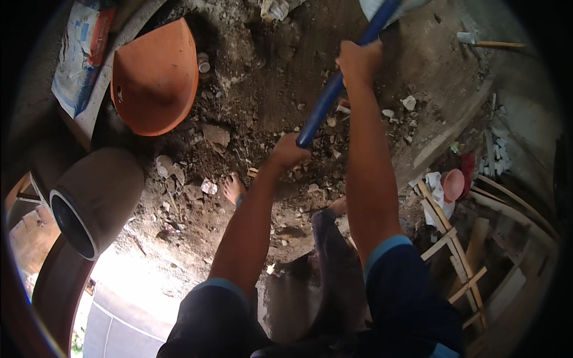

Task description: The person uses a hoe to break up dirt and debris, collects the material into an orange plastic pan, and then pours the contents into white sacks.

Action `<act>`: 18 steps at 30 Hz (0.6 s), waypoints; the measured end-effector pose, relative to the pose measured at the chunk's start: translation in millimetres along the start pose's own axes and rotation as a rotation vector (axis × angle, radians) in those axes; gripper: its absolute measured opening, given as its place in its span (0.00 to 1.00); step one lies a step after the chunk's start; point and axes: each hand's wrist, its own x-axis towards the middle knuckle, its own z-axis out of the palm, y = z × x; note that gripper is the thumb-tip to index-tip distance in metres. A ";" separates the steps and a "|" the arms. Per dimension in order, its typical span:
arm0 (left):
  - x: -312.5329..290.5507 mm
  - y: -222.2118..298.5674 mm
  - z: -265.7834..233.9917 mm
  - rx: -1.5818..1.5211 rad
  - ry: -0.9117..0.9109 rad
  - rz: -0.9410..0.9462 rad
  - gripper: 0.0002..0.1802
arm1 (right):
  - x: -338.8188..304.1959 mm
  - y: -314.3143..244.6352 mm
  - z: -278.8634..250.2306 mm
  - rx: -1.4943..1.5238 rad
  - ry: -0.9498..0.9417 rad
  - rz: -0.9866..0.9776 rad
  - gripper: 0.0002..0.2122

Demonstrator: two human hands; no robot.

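Both hands grip a long blue handle (pixel 325 107) that slants from the middle of the view up to the top right. My left hand (pixel 290 153) is closed round its near end. Farther up, my right hand (pixel 360 62) wraps round the same handle. Its far end runs out of the top edge, beside a pale rounded thing (pixel 406 8) that is cut off, so the tool's kind does not show. Under the handle lies brown soil (pixel 256 125) strewn with stones and rubble. My bare feet stand on this ground, one partly hidden by my trouser leg.
At the left are an orange, basin-like piece (pixel 156 80), a printed sack (pixel 83 59) and a large grey hollow cylinder (pixel 101 200). A hammer (pixel 490 43) lies far right. Wooden slats (pixel 456 256), a pink bowl (pixel 453 184) and a white cloth (pixel 433 192) lie at the right.
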 end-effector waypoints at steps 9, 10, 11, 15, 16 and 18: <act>-128.2 -115.3 85.5 -0.121 -0.038 -0.359 0.11 | -108.1 131.1 -17.0 -0.259 -0.383 0.414 0.21; -135.6 -101.3 84.3 -0.080 -0.034 -0.346 0.12 | -117.8 131.6 -29.7 -0.294 -0.370 0.403 0.22; -148.2 -83.9 83.4 -0.048 -0.021 -0.344 0.12 | -125.4 102.5 -44.5 -0.272 -0.372 0.443 0.22; -114.0 -69.4 75.7 0.088 0.073 -0.191 0.15 | -99.7 51.6 -58.5 -0.137 -0.272 0.341 0.29; -91.4 -64.4 67.6 0.067 0.090 -0.119 0.15 | -82.9 40.0 -52.9 -0.121 -0.239 0.288 0.30; -40.4 -51.3 53.7 0.107 0.201 0.025 0.14 | -31.8 44.0 -23.8 -0.093 -0.127 0.117 0.28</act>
